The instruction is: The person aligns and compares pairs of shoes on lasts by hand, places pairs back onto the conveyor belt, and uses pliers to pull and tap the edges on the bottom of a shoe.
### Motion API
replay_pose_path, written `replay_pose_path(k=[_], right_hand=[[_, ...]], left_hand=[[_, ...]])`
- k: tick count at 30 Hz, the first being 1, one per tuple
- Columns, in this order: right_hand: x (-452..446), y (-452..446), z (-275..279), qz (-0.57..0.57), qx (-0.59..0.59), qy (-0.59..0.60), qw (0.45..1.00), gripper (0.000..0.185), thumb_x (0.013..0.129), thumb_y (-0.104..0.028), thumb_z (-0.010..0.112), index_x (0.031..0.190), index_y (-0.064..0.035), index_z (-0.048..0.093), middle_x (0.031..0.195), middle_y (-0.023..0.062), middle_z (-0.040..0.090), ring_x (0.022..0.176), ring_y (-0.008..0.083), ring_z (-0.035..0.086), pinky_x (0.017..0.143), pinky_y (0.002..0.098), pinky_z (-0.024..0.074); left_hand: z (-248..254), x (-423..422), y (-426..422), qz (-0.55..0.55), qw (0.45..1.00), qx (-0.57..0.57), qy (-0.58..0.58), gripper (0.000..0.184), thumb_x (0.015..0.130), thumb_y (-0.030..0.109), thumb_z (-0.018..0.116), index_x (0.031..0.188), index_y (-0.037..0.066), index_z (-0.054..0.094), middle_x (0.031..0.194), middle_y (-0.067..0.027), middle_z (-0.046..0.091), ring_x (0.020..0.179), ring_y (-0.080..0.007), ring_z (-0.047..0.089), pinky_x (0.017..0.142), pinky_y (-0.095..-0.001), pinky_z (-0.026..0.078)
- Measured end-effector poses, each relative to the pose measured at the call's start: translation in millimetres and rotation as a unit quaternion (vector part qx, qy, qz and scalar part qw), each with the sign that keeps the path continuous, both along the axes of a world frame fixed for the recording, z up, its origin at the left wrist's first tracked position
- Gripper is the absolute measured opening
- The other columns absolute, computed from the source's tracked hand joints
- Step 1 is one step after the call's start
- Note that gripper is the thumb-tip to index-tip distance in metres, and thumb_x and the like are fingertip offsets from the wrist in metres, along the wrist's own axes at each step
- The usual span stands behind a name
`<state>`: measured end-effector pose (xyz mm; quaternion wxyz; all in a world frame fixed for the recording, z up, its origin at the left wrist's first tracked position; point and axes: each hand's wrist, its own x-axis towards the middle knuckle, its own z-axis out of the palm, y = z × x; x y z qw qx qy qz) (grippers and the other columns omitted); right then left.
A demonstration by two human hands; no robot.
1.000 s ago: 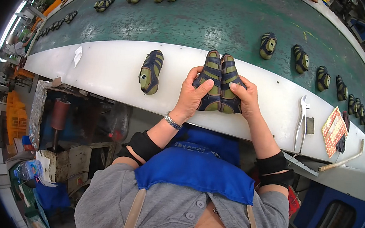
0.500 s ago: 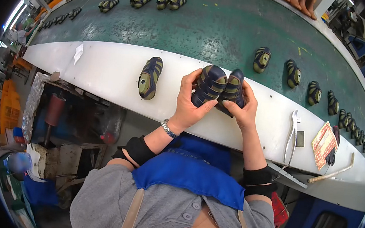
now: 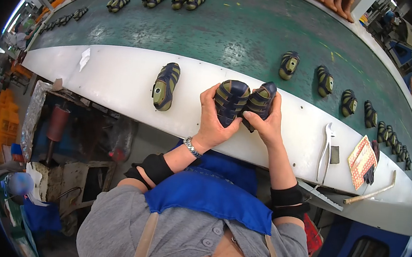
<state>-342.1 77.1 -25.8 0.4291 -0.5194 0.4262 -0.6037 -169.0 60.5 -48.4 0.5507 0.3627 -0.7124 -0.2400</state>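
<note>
Striped shoes (image 3: 231,100) are held side by side over the white ledge (image 3: 195,90), the left hand (image 3: 214,129) curled around one, the right hand (image 3: 269,126) around the other. Light, even pressure should steady both without denting them.

the single view looks from the person's own head, facing forward and steeply down past the grey shirt (image 3: 118,219) and blue apron (image 3: 209,198) in its lower part. the left hand (image 3: 214,127) and right hand (image 3: 268,126) are close, near the middle; the white worktop (image 3: 116,80) spreads around them, the green surface (image 3: 215,35) farther off. the view is very wide, bowed at the worktop's edges, black in the corners
</note>
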Motion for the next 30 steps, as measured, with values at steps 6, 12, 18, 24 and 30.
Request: replay_pose_path(k=[6, 12, 18, 24, 30], right_hand=[[-4, -1, -5, 0.0, -0.003, -0.019, 1.0, 0.081, 0.073, -0.013, 0.08, 0.139, -0.0012, 0.034, 0.12, 0.0095, 0.053, 0.109, 0.0171, 0.056, 0.095, 0.0318, 0.0461], [3, 4, 2, -0.046, -0.012, 0.053, 0.997, 0.08, 0.073, -0.012, 0.079, 0.137, 0.0014, 0.034, 0.116, 0.011, 0.055, 0.108, 0.0188, 0.057, 0.095, 0.0325, 0.0468], [8, 13, 22, -0.188, -0.113, 0.267, 0.938, 0.079, 0.074, -0.011, 0.079, 0.137, 0.0011, 0.032, 0.112, 0.0112, 0.056, 0.101, 0.0175, 0.059, 0.09, 0.0318, 0.0488], [9, 22, 25, -0.153, -0.154, 0.124, 0.968, 0.082, 0.069, -0.01, 0.081, 0.135, 0.0007, 0.035, 0.115, 0.0133, 0.053, 0.101, 0.0208, 0.059, 0.088, 0.0321, 0.0496], [-6, 28, 25, -0.028, -0.135, -0.057, 0.989, 0.085, 0.062, -0.008, 0.079, 0.136, 0.0012, 0.041, 0.118, 0.0149, 0.057, 0.107, 0.0255, 0.063, 0.094, 0.0397, 0.0529]], left_hand=[[-10, -4, 5, -0.033, 0.999, 0.012, 0.015, 0.091, 0.075, 0.002, 0.075, 0.146, 0.003, 0.018, 0.131, -0.0164, 0.046, 0.118, -0.0241, 0.055, 0.1, -0.0375, 0.046], [-6, -6, 3, -0.044, 0.997, 0.015, 0.058, 0.093, 0.075, 0.003, 0.075, 0.147, 0.004, 0.017, 0.131, -0.0157, 0.046, 0.118, -0.0235, 0.054, 0.1, -0.0375, 0.045], [-8, -6, 0, -0.041, 0.99, 0.049, 0.126, 0.094, 0.073, 0.006, 0.078, 0.146, 0.002, 0.02, 0.131, -0.0177, 0.047, 0.117, -0.0262, 0.054, 0.1, -0.0387, 0.045], [-8, -8, -4, -0.034, 0.988, 0.073, 0.133, 0.095, 0.073, 0.009, 0.079, 0.147, 0.003, 0.019, 0.13, -0.018, 0.047, 0.116, -0.0264, 0.055, 0.099, -0.0386, 0.046], [-9, -9, -3, -0.038, 0.988, 0.091, 0.121, 0.091, 0.076, 0.007, 0.076, 0.146, 0.005, 0.018, 0.128, -0.0136, 0.046, 0.115, -0.0214, 0.053, 0.098, -0.0354, 0.045]])
